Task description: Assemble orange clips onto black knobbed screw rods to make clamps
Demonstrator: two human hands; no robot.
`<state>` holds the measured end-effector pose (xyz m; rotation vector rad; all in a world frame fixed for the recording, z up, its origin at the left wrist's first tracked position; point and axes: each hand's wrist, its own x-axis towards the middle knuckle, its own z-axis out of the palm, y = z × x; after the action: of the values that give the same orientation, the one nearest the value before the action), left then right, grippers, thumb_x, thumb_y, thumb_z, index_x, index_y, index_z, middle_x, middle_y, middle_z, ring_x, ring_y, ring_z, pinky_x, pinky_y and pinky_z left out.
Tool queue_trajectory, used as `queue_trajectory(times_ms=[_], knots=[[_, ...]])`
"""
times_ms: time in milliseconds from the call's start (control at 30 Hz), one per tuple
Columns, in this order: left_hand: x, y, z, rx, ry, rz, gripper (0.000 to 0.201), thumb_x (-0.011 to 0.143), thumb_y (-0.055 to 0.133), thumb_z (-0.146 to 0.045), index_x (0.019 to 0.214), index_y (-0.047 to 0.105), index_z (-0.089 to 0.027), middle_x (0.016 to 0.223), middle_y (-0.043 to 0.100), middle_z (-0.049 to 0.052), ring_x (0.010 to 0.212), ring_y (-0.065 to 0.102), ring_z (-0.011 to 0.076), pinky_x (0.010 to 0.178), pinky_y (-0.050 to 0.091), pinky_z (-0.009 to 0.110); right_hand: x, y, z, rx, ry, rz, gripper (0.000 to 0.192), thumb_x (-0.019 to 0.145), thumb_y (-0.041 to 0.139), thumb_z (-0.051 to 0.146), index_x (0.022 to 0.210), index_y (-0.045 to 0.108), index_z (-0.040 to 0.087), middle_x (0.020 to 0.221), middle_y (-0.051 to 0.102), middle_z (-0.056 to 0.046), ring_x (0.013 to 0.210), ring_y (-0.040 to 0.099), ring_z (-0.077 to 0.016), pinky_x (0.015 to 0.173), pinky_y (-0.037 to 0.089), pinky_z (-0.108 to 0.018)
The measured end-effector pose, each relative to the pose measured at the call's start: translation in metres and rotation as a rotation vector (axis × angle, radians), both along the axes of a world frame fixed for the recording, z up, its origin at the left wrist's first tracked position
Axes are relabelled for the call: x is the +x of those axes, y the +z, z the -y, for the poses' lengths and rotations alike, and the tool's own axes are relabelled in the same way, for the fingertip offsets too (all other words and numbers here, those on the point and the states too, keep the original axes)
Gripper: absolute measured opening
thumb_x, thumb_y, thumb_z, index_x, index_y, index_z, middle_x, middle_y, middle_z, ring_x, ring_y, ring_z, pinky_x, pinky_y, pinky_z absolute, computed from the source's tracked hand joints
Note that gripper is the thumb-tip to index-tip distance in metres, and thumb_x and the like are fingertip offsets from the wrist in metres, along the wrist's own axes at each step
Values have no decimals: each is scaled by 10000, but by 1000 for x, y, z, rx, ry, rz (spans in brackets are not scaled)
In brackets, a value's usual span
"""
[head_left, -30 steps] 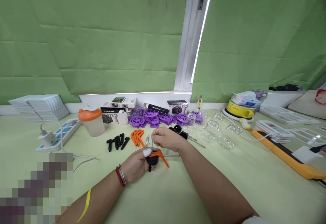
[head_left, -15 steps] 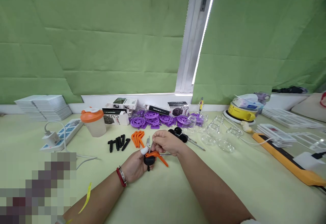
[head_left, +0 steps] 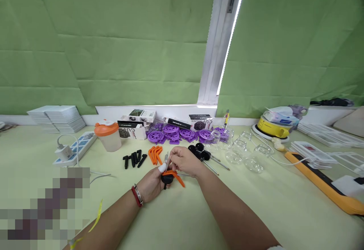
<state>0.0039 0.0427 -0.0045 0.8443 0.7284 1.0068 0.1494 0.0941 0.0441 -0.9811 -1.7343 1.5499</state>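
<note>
Bare table [head_left: 182, 219] before the hands, black pegs [head_left: 133, 160], purple discs [head_left: 176, 133], glass jars [head_left: 247, 153] crowding beyond

We are seeing an orange lever [head_left: 176, 176] on a black knob [head_left: 166, 179], purple wheels [head_left: 170, 133], green curtains [head_left: 113, 41], a pale yellow-green table [head_left: 199, 219].

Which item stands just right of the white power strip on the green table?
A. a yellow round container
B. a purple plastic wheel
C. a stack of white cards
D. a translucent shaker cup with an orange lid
D: the translucent shaker cup with an orange lid stands immediately right of the white power strip.
</note>
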Motion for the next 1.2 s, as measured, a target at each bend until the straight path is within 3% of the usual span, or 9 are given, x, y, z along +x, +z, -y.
queue_trajectory(times_ms=[133, 300, 433, 767, 833, 933, 1033, 1200], knots=[[1, -4, 0, -26, 24, -12, 327, 820, 581, -462, 834, 606, -136, 690, 546, 20, 575, 466, 109, 518, 341, 256, -1, -9, -1, 56, -16, 84, 54, 688, 502, 141, 716, 521, 183, 513, 535, 41, 465, 490, -88, 446, 332, -179], [1, -7, -2, -74, 42, 15, 395, 788, 588, -535, 830, 592, -142, 649, 545, 2, 553, 463, 105, 521, 364, 251, -4, -16, 3, 312, 2, 275, 49, 680, 554, 159, 691, 594, 184, 588, 515, 35, 511, 435, -88, 466, 311, -197], [1, -6, -1, -70, -2, 3, 511, 777, 497, -650, 793, 579, -146, 598, 523, -4, 524, 463, 106, 515, 362, 251, -2, -14, 6, 455, 75, 309, 89, 716, 560, 171, 648, 617, 182, 705, 576, 4, 614, 507, -107, 560, 375, -210], [-2, -6, 0, -80, -13, 2, 390, 771, 611, -524, 827, 581, -139, 618, 544, 10, 505, 487, 114, 493, 385, 258, 3, -19, -9, 306, 252, 273, 98, 730, 593, 169, 679, 677, 165, 730, 629, -2, 704, 562, -129, 661, 427, -218], [-3, -4, -1, -92, 8, 14, 351, 786, 612, -484, 839, 581, -138, 620, 545, 8, 499, 488, 113, 490, 387, 255, 5, -19, -11, 258, 231, 250, 114, 754, 582, 202, 719, 682, 162, 726, 631, -5, 692, 558, -129, 653, 428, -222], [-6, -2, -4, -132, 12, 12, 277, 819, 583, -397, 852, 589, -122, 619, 545, 14, 495, 494, 115, 491, 386, 253, 3, -10, -14, 257, 86, 267, 165, 797, 540, 245, 787, 680, 159, 748, 642, -19, 677, 556, -132, 637, 426, -236], [-8, -3, -7, -183, 13, 18, 214, 831, 538, -321, 840, 591, -113, 608, 543, 18, 492, 498, 118, 494, 385, 255, -14, 5, -19, 415, -7, 324, 192, 820, 508, 246, 832, 682, 166, 816, 663, -38, 728, 571, -146, 667, 427, -253], [-6, -9, -10, -205, 42, 9, 120, 800, 532, -231, 761, 573, -125, 620, 571, 30, 485, 507, 119, 500, 396, 264, -81, 15, -30, 596, 232, 504, 141, 729, 571, 138, 774, 692, 193, 899, 689, -44, 886, 598, -192, 787, 422, -283]])
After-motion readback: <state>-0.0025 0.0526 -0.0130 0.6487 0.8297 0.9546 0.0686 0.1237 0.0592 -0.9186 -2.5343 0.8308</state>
